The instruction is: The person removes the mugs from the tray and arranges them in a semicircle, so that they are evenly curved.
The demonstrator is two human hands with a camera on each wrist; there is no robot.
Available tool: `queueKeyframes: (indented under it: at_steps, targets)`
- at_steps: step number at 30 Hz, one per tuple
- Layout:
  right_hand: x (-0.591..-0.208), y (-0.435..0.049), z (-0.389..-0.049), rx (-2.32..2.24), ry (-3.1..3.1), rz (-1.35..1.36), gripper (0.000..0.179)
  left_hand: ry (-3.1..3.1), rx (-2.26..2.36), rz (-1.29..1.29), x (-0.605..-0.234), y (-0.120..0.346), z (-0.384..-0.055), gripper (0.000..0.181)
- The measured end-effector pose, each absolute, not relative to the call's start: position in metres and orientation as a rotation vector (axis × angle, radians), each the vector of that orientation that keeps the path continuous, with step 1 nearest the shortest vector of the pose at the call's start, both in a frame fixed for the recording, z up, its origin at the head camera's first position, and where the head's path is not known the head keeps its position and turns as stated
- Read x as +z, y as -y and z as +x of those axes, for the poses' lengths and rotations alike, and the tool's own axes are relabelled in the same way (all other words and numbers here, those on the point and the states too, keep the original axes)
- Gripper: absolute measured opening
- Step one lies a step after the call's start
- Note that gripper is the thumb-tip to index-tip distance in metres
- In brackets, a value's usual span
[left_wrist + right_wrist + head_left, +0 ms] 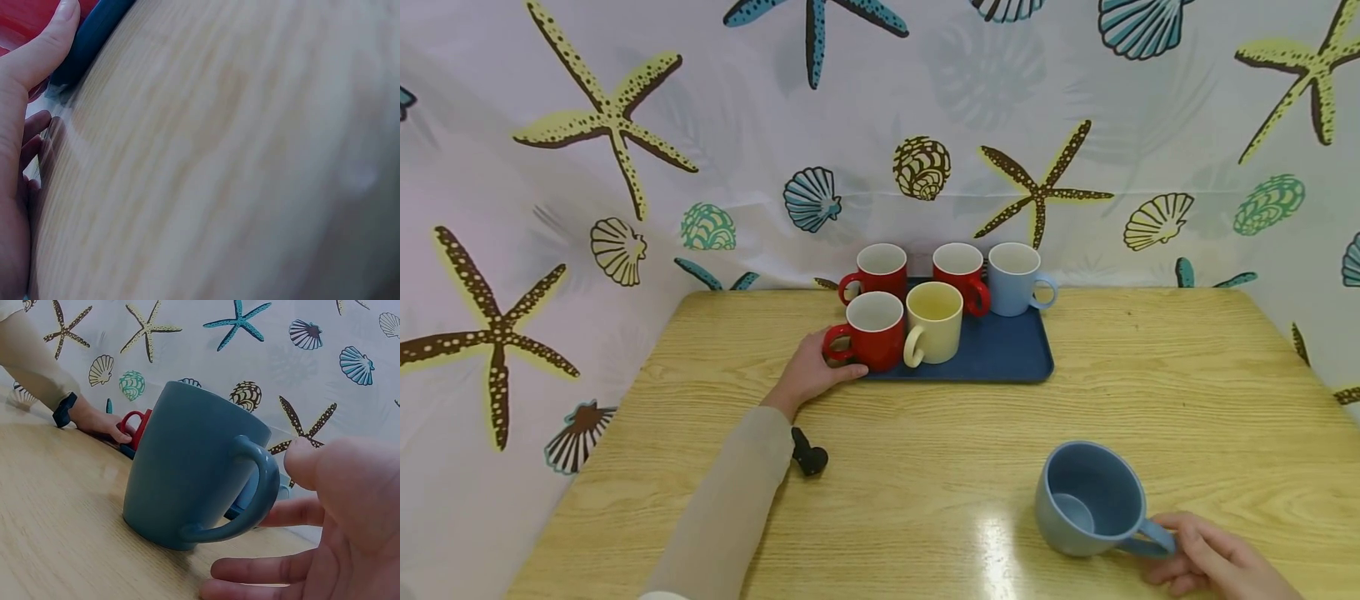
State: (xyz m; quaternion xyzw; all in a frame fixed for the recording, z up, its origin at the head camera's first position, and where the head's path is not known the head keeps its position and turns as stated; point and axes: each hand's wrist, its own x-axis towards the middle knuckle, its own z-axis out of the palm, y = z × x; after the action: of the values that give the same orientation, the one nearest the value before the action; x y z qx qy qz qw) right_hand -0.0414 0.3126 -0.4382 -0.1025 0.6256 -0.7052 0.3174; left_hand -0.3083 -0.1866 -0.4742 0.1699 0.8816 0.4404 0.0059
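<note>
At the front left corner of a blue tray (1000, 358), my left hand (811, 367) grips the edge. The thumb lies along the rim, and the other fingers are partly hidden at the left side. Right beside that hand stands a red mug (880, 346), its handle pointing left. A blue-grey mug (1067, 525) stands on the table at the front right, handle toward my right hand (1213, 554). In the right wrist view, thumb and fingers are spread around the mug's handle (269, 487), the thumb apart from it.
On the tray also stand a cream mug (936, 329), two more red mugs (883, 271), (958, 267) and a light blue mug (1011, 287). The wooden table (925, 458) meets a patterned cloth (865, 117) behind. A black device (808, 454) sits at my left wrist.
</note>
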Motion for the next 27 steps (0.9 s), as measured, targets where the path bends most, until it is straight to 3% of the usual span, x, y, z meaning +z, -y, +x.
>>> queueKeyframes:
  at_steps: [6,20,27]
  targets:
    - [-0.435,-0.316,-0.046,-1.811,-1.832,-0.314,0.046,-2.762,1.372,0.502,-0.473,0.187,-0.307,0.069]
    - [-0.423,-0.31,-0.058,-1.62,-2.175,-0.016,0.033,-2.781,1.348,0.5,-0.475,0.187,-0.309,0.071]
    - [-0.422,-0.307,-0.066,-1.664,-2.168,-0.095,0.035,-2.789,1.342,0.509,-0.478,0.188,-0.31,0.072]
